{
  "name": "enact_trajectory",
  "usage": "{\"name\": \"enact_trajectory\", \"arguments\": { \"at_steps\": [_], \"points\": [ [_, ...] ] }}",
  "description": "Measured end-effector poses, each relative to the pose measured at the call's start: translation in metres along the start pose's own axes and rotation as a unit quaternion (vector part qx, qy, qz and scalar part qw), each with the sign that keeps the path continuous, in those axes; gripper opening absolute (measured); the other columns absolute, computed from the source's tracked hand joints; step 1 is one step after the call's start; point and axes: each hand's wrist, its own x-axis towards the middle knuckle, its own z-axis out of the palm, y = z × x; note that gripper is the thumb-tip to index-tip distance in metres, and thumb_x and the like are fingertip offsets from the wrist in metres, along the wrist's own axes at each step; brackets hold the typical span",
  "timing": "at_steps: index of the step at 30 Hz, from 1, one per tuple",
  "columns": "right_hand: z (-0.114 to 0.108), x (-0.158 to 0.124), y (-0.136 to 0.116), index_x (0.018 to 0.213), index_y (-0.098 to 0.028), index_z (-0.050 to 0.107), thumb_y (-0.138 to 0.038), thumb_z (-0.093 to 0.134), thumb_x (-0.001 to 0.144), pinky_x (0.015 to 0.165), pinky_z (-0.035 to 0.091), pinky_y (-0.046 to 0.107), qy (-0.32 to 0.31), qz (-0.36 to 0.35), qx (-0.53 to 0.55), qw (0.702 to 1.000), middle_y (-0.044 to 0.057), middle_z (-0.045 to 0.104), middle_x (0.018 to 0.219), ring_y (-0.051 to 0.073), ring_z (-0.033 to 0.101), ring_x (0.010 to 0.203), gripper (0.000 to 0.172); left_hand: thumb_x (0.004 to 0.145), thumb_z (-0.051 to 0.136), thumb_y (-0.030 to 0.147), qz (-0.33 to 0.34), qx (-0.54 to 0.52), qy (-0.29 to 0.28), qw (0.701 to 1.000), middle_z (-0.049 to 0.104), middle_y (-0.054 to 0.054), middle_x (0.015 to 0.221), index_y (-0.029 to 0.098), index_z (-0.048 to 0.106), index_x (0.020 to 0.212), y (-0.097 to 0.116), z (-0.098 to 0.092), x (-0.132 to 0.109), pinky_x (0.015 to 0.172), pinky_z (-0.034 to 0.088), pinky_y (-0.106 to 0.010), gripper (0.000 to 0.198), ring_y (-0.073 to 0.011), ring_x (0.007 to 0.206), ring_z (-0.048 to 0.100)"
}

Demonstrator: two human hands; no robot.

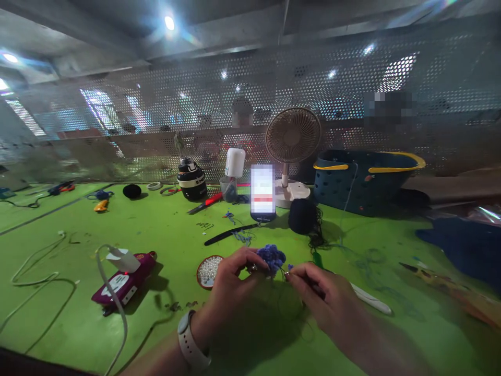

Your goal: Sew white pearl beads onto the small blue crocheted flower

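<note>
Seen from above, at near centre over a bright green table mat (pixel 78 313): a small fuzzy blue-violet yarn tuft (pixel 273 257), rounded and bumpy like a little flower head, with loose fibres at its edge and a thin dark strand trailing below. Pinched at its left side by the left hand (pixel 230 284), thumb and forefinger closed on the yarn, other fingers curled in, a white wristwatch (pixel 190 344) on that wrist. Just right of the tuft, the right hand (pixel 323 297), thumb and forefinger tips pressed together close beside the yarn, on something too thin to make out, remaining fingers folded loosely. Just left of the left hand, a small round dish of white pearl beads (pixel 209 271). Farther left, a magenta power bank (pixel 124 282) with a white plug and cable. Right of the right hand, a slim white tool handle (pixel 371 300) flat on the mat. Beyond the hands, a black ball of yarn (pixel 302 215), an upright phone with lit screen (pixel 262 194) and a small beige desk fan (pixel 293 137). At far right, a dark blue perforated basket with yellow rim (pixel 364 180). Behind everything, a perforated metal screen (pixel 156 104).
</note>
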Motion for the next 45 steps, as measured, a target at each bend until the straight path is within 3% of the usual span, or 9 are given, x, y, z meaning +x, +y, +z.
{"name": "enact_trajectory", "arguments": {
  "at_steps": [13,26,37,45],
  "points": [
    [0.001,0.001,0.009,0.082,-0.020,0.067,-0.045,0.046,0.093,0.051,0.037,0.024,-0.015,-0.018,0.010,1.000,0.000,0.062,0.064,0.013,0.053,0.057,0.035,0.071,0.066,0.005,0.036,0.042,-0.006,0.998,0.071,-0.003,0.085,0.020,0.068,0.074,-0.002,-0.001,-0.001,0.062,0.055,-0.027,0.016,-0.0159,0.074,0.066],
    [0.011,0.000,0.007,0.077,-0.020,0.062,-0.050,0.044,0.094,0.047,0.035,0.022,0.025,0.009,0.013,1.000,-0.003,0.053,0.057,0.012,0.050,0.052,0.038,0.072,0.068,0.007,0.054,0.041,-0.002,0.998,0.072,-0.001,0.081,0.023,0.068,0.074,-0.001,0.001,-0.002,0.065,0.056,-0.027,0.017,-0.0159,0.075,0.068],
    [0.015,-0.001,-0.001,0.074,-0.020,0.060,-0.054,0.045,0.092,0.040,0.028,0.021,0.066,0.017,0.029,0.997,-0.003,0.051,0.053,0.011,0.043,0.044,0.041,0.069,0.071,0.006,-0.044,-0.040,-0.001,0.998,0.071,-0.003,0.076,0.017,0.066,0.072,-0.002,0.006,-0.006,0.067,0.057,-0.026,0.012,-0.0154,0.071,0.068],
    [0.017,-0.005,-0.002,0.077,-0.020,0.060,-0.046,0.044,0.092,0.044,0.028,0.023,0.050,0.024,0.043,0.997,-0.004,0.046,0.053,0.012,0.042,0.047,0.034,0.072,0.071,0.008,0.039,0.032,0.015,0.999,0.074,-0.005,0.084,0.019,0.070,0.074,-0.001,0.005,-0.006,0.074,0.057,-0.031,0.011,-0.0188,0.082,0.070]
  ]
}}
